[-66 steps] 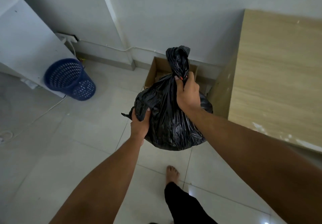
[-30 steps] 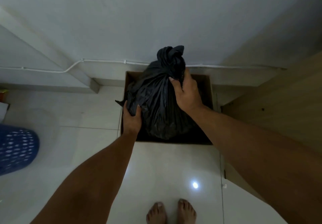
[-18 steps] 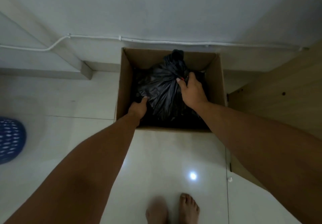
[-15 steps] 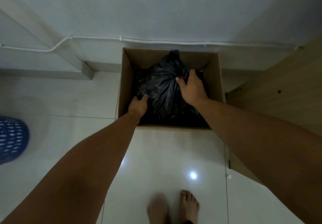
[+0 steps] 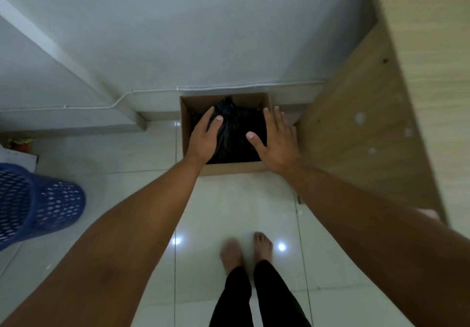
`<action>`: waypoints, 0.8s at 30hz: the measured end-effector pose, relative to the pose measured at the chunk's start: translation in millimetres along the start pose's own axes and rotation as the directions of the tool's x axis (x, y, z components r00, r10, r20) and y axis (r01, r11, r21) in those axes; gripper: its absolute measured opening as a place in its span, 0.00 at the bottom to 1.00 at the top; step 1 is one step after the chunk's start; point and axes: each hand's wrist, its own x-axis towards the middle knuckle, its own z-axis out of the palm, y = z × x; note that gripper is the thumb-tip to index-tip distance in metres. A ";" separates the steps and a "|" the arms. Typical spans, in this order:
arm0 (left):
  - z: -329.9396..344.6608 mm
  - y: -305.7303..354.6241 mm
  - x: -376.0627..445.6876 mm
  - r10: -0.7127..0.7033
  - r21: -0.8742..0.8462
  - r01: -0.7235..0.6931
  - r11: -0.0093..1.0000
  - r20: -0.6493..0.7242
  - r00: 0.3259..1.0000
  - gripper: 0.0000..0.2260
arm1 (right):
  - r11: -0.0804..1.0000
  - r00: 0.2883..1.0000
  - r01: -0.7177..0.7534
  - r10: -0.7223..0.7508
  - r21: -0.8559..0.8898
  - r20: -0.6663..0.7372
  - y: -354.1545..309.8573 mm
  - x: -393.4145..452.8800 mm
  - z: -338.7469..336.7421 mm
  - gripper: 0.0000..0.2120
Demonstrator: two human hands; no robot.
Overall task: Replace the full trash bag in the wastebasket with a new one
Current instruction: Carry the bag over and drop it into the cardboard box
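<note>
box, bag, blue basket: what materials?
Box: brown corrugated cardboard by the look, matte, open top with thin plain walls.
Bag: thin black plastic film, glossy creases, knotted at the top.
Basket: blue moulded plastic, probably, with perforated walls; it is blurred at the frame edge.

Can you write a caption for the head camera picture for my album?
Two open hands above the black bag in the box, blue basket nearby.

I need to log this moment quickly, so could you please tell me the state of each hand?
Left hand: open, holding nothing, above the black trash bag.
Right hand: open, fingers spread, holding nothing.
</note>
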 end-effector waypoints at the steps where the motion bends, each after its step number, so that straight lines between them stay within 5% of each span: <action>1: 2.1 19.1 -16.4 0.024 0.019 -0.024 1.000 0.010 1.000 0.26 | 1.000 1.000 0.003 -0.002 0.009 -0.016 -5.3 -20.5 -18.1 0.43; 11: 53.3 137.5 -174.1 0.219 0.095 -0.240 0.966 0.195 0.956 0.30 | 0.997 0.986 0.062 -0.053 0.051 -0.161 -6.8 -218.1 -147.0 0.41; 24: 246.3 201.0 -380.4 0.361 0.098 -0.418 0.903 0.355 0.862 0.33 | 0.992 0.955 -0.041 0.074 0.118 -0.287 138.5 -476.8 -226.5 0.42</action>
